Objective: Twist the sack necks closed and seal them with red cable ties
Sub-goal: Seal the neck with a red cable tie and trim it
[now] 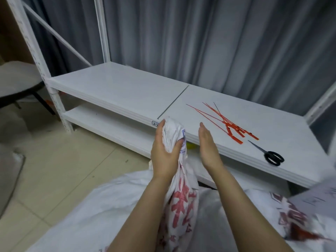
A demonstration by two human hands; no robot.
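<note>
The left hand (163,153) grips the gathered neck (172,131) of a white sack (181,200), fingers and thumb curled round the bunched cloth, whose crumpled top pokes out above the fist. The right hand (207,146) stands just beside it, apart from the cloth, flat and open, fingers straight and together, palm turned toward the neck, holding nothing. Below the grip the sack widens out, printed with big red characters, and fills the near floor between the person's forearms. More white sacking with red print lies to the right (291,211) (same sack or another, I cannot tell).

Just past the hands runs the front edge of a low white shelf (118,88). On it, near the right hand, lies a loose bundle of red cable ties (229,124), tails fanning toward the back. Black-handled scissors (272,156) lie closed to the right of them, near the shelf's edge. A lower shelf (109,120) sits beneath, a grey curtain (200,42) hangs behind, and a chair (16,82) stands at far left on the pale tiled floor (63,170).
</note>
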